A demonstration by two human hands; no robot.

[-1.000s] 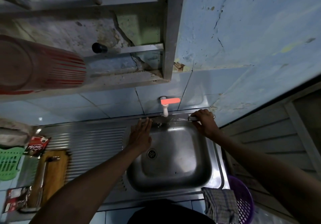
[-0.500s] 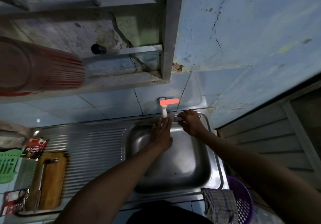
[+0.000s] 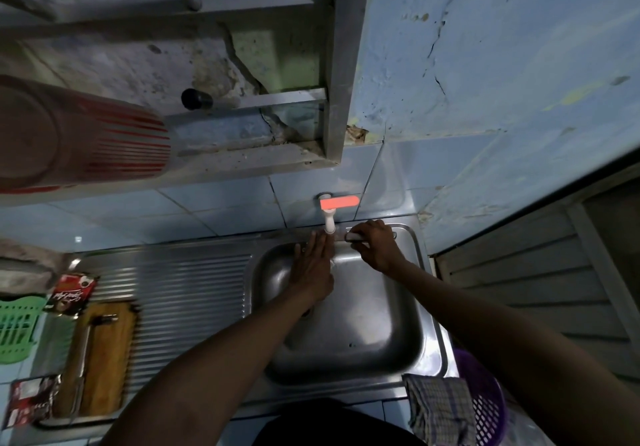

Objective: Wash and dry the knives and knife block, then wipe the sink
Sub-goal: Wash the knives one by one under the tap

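- Sink (image 3: 388, 352) of steel lay below the tiled wall, its ribbed drainboard (image 3: 187, 303) to the left.
- Knife block (image 3: 100, 359) of wood lay on that drainboard, well apart from both hands.
- Left hand (image 3: 311, 269) hung over the basin under the tap (image 3: 329, 220), fingers straight and together.
- Right hand (image 3: 377, 245) rested at the back rim, fingers curled round a small pale object (image 3: 354, 236).

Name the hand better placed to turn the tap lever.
Right, probably. The right hand is curled on the sink's back rim just below the orange lever; the left hand lies flat under the spout.
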